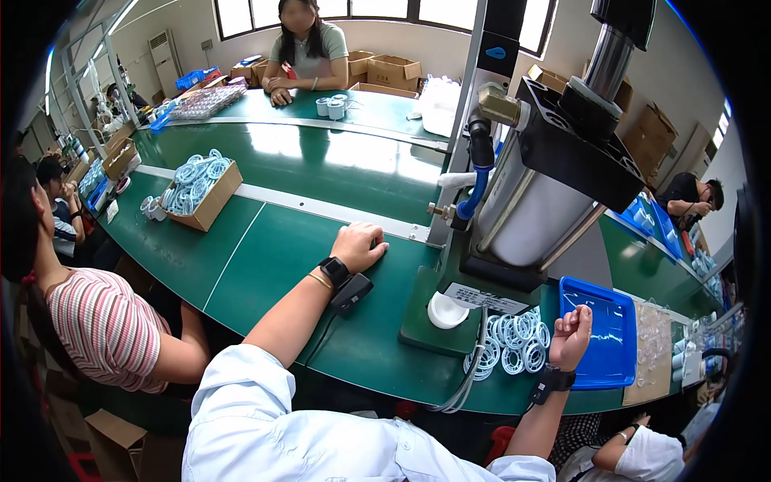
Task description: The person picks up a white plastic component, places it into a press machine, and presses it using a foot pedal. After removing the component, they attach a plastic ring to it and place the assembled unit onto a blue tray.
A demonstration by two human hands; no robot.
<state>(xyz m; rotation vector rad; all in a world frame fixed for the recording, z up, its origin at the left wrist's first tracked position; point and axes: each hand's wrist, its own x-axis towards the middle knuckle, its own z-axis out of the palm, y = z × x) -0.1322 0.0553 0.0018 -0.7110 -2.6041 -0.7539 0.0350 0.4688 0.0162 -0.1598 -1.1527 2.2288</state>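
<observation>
My left hand (359, 244) rests palm down on the green table (273, 257), fingers curled over something small that I cannot make out. My right hand (572, 333) is curled into a loose fist above a pile of white plastic rings (510, 345), just left of a blue tray (602, 325). Whether it holds a ring is hidden. A white round part (446, 310) sits on the green base plate of a pneumatic press (546, 185) between my hands. Both wrists wear black bands.
A cardboard box of white rings (201, 186) stands at the left on the table. A person in a striped shirt (104, 325) sits close at my left. Another person (307, 48) sits across the table. Cardboard boxes (393, 71) and blue bins (650, 221) line the far sides.
</observation>
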